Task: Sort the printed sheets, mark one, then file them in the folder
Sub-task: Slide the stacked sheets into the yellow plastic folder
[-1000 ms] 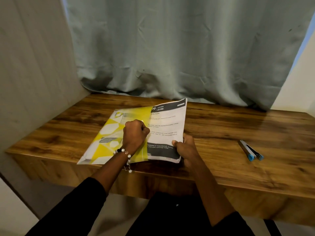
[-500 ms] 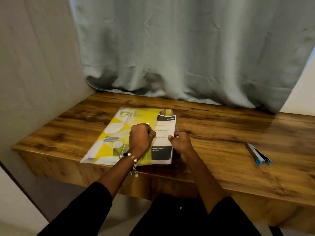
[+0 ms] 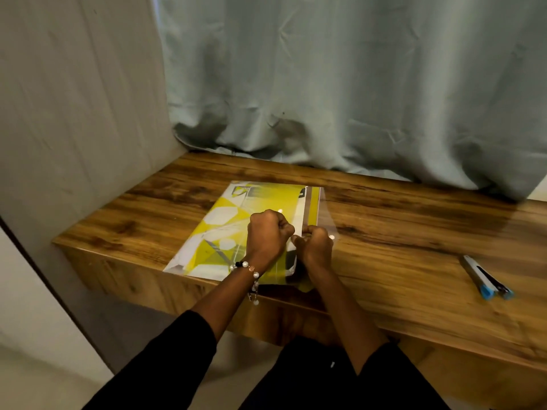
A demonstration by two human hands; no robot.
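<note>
A yellow and white plastic folder (image 3: pixel 225 229) lies on the wooden desk (image 3: pixel 414 255) near its front left. The printed sheets (image 3: pixel 306 214) sit almost fully inside it; only a narrow white strip shows at the folder's right opening. My left hand (image 3: pixel 268 235) is curled into a fist on the folder's cover, pinching its open edge. My right hand (image 3: pixel 316 245) is curled beside it and pinches the sheets' right edge at the clear flap (image 3: pixel 325 208). The fingertips of both hands are hidden.
Two markers (image 3: pixel 485 278) with blue caps lie side by side on the desk at the right. A grey-green curtain (image 3: pixel 340 84) hangs behind the desk. A wall panel (image 3: pixel 74 113) closes the left side.
The printed sheets have slid left into the folder, from mostly exposed to nearly hidden. My right hand moved left with them, up against my left hand.
</note>
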